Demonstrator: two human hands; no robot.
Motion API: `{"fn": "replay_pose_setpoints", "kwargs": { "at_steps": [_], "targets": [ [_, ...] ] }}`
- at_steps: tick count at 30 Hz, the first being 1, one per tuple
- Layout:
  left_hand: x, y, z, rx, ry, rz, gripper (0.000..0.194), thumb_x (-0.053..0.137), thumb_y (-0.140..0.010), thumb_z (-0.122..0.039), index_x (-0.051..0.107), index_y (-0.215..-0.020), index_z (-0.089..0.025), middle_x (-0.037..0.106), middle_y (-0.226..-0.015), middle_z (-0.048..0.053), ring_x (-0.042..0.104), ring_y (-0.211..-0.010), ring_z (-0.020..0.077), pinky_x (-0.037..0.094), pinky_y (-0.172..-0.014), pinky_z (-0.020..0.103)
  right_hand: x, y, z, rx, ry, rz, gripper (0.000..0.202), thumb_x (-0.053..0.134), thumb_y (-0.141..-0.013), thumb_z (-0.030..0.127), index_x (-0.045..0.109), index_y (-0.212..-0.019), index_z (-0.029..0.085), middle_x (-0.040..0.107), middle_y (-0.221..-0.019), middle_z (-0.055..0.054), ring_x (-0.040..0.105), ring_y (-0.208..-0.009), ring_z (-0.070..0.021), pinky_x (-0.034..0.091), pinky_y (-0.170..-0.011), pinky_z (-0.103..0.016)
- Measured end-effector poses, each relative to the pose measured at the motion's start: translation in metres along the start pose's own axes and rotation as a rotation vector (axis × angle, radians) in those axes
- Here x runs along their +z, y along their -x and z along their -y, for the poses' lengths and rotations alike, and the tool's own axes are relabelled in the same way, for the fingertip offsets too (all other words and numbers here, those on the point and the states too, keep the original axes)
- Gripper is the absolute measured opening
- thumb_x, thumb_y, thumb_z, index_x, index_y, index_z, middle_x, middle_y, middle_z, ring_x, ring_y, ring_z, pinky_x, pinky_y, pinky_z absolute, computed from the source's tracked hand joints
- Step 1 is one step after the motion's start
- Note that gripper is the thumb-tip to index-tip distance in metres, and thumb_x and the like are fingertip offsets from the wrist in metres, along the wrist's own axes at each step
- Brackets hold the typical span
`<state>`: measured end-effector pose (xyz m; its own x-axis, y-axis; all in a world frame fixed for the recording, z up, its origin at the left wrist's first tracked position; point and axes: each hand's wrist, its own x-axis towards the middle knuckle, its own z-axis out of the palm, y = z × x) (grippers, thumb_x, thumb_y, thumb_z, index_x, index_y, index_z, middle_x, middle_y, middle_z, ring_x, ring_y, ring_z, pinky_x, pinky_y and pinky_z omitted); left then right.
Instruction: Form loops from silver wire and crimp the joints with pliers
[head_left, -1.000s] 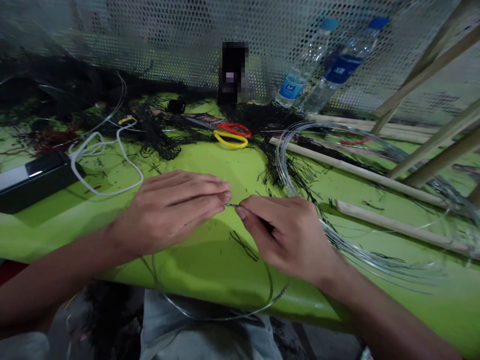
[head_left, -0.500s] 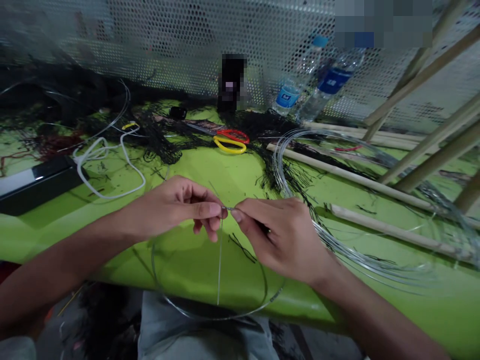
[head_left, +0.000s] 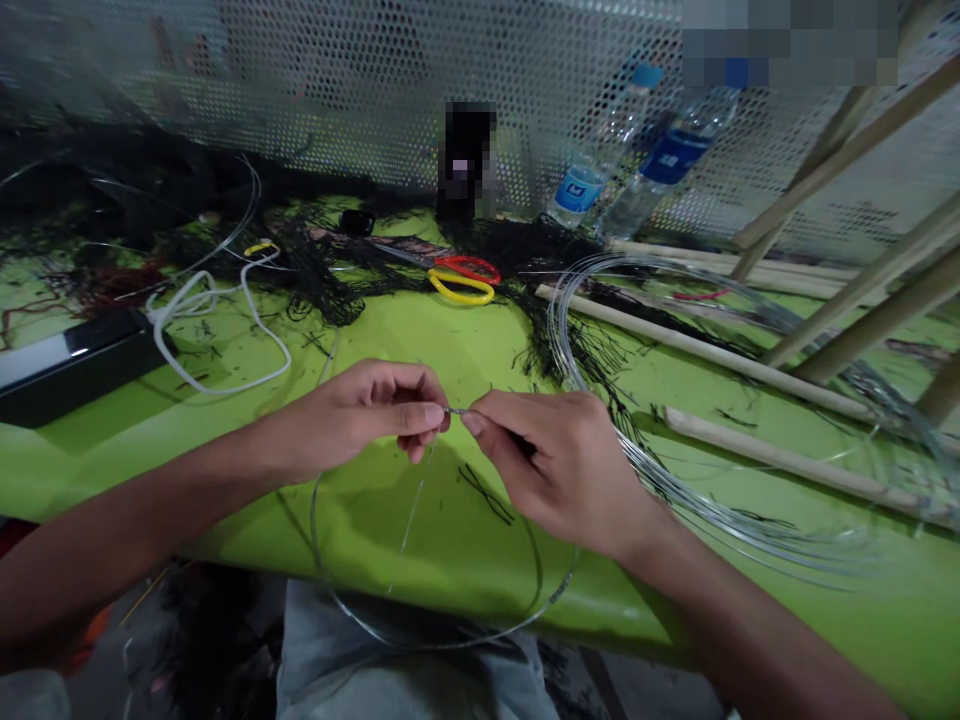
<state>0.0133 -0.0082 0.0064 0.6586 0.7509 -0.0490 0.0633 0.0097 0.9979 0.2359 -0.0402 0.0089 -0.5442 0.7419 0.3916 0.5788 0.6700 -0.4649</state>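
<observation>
A thin metal wire (head_left: 480, 638) hangs in a large loop below both hands, over the near table edge. My left hand (head_left: 375, 415) pinches a twisted part of it between thumb and fingers. Close on its right, my right hand (head_left: 562, 460) pinches the same twisted part with thumb and forefinger. A short bit of twisted wire shows between the fingertips. One straight wire end slants down from my left fingers inside the loop.
Scissors (head_left: 461, 292) with red and yellow handles lie beyond the hands. A wire coil (head_left: 559, 325) and wooden sticks (head_left: 705, 365) lie at right, a white cord (head_left: 262, 345) at left. Two bottles (head_left: 577, 190) lean on the mesh panel (head_left: 337, 90) behind dark fibres.
The straight wire end has swung to the left. My left fingers have curled in more closely, and the loop has shifted slightly right and down.
</observation>
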Motion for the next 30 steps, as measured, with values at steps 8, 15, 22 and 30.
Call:
{"fn": "replay_pose_setpoints", "kwargs": {
  "at_steps": [8,15,22,30],
  "targets": [
    [0.001,0.003,0.001,0.147,-0.330,-0.052,0.020,0.059,-0.099,-0.031,0.067,-0.088,-0.016,0.067,-0.071,-0.001,0.064,-0.067,0.0113,0.050,-0.063,0.020,-0.001,0.001,0.000,0.022,-0.022,0.004,0.030,0.052,-0.096,0.013,0.046,-0.068,0.019,0.033,-0.056,0.008,0.029,-0.049,-0.0066,0.019,-0.054,-0.029],
    [0.004,0.009,0.013,0.781,-1.238,-0.362,0.017,0.067,-0.098,-0.024,0.066,-0.115,-0.021,0.080,-0.102,0.003,0.076,-0.089,0.0147,0.054,-0.080,0.024,-0.004,0.000,-0.003,0.069,-0.078,0.009,0.032,0.050,-0.098,0.014,0.044,-0.067,0.020,0.029,-0.056,0.008,0.025,-0.049,-0.0072,0.020,-0.053,-0.027],
    [0.003,0.010,0.015,0.697,-1.142,-0.352,0.011,0.064,-0.101,-0.031,0.070,-0.106,-0.025,0.082,-0.094,-0.002,0.078,-0.079,0.0122,0.054,-0.070,0.021,0.000,0.001,-0.007,0.044,-0.034,0.034,0.027,0.051,-0.097,0.015,0.053,-0.071,0.018,0.037,-0.057,0.007,0.032,-0.049,-0.0069,0.020,-0.054,-0.028],
    [-0.004,0.001,-0.005,0.149,-0.348,-0.090,0.024,0.068,-0.097,-0.036,0.076,-0.082,-0.018,0.078,-0.070,0.000,0.074,-0.057,0.0131,0.058,-0.055,0.019,0.002,0.002,-0.004,-0.048,-0.034,0.041,0.023,0.052,-0.094,0.011,0.052,-0.072,0.019,0.037,-0.059,0.007,0.030,-0.049,-0.0068,0.020,-0.054,-0.027]
  ]
}}
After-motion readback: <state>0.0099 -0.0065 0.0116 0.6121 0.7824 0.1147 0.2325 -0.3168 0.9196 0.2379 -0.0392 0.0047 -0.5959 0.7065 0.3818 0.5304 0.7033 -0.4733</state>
